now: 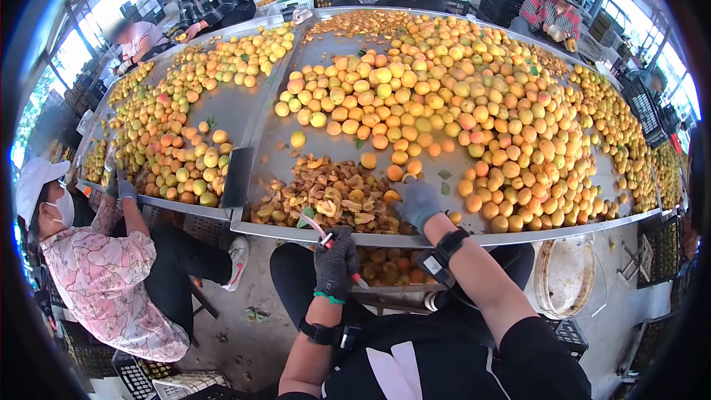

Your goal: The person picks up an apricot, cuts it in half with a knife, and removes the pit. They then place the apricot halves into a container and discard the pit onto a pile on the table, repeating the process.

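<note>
My left hand (337,263), in a dark grey glove with a green cuff, is closed around a slim knife-like tool (326,239) with a red-and-white handle. The tool's pale curved end points up and left over the table's front edge. My right hand (418,204), in a lighter grey glove, reaches over the metal table, its fingers apart among the fruit. An apricot (413,167) lies just beyond its fingertips. To its left is a heap of split apricot pieces (333,192). Whole apricots (511,155) are piled beyond and to the right.
A raised metal divider (268,96) crosses the table on my left. Below the front edge sits a crate of apricots (389,267); a white bucket (566,274) stands at right. A person in pink (104,267) sits at left; several others work across the table.
</note>
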